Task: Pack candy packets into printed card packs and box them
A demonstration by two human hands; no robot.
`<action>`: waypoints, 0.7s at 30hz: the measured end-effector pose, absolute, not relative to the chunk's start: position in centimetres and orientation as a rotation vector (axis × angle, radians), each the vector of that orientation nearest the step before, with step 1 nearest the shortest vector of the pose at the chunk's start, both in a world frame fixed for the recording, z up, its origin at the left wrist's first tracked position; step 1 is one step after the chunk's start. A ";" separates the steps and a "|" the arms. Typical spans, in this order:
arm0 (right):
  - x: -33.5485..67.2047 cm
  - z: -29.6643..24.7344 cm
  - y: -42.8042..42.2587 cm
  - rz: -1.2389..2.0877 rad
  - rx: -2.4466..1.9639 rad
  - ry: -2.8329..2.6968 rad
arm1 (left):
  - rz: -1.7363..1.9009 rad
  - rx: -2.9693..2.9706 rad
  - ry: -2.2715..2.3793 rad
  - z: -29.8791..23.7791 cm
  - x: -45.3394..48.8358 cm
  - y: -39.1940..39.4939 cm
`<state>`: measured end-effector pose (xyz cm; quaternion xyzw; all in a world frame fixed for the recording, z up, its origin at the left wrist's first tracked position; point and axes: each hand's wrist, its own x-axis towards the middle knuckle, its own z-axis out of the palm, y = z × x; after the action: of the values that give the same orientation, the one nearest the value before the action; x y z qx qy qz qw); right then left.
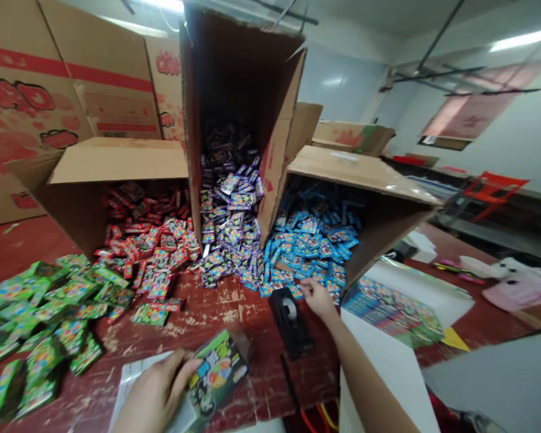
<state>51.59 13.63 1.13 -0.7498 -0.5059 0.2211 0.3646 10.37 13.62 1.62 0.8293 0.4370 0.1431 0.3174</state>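
My left hand (pixel 160 385) grips a small candy box (pixel 219 368) with a green edge and a colourful printed front, held tilted above the table's front. A pale sheet (pixel 135 373) lies under this hand. My right hand (pixel 318 296) is stretched forward beside a black tape dispenser (pixel 293 331) with a roll in it. Its fingers are pinched together at the front of the blue packets (pixel 313 240); what they hold, if anything, is too small to make out. Purple packets (pixel 232 222), red packets (pixel 157 240) and green packets (pixel 49 300) lie in heaps around.
Cardboard boxes on their sides hold the heaps: a left box (pixel 121 159), a tall middle box (pixel 277 120) and a right box (pixel 360 168). A white-lined carton (pixel 442 297) with rows of packets stands at right. Red straps (pixel 309 421) hang by the table's front edge.
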 end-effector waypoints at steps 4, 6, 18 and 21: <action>53.8 -0.4 14.3 0.557 -2.000 -1.374 | 0.395 2.287 1.170 4.2 10.6 13.8; 53.1 0.2 14.1 0.521 -2.021 -1.389 | 0.387 2.482 1.068 5.4 10.5 13.8; 33.0 6.8 5.4 1.153 -1.614 -1.100 | 1.117 2.702 0.873 9.2 14.3 13.3; 33.4 5.0 4.5 1.120 -1.464 -0.838 | 1.409 1.983 1.247 7.1 14.2 12.3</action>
<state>33.44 4.53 5.03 -0.6131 -0.3511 0.4692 0.5299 14.19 12.32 7.06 0.7103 0.4469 0.5047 0.2026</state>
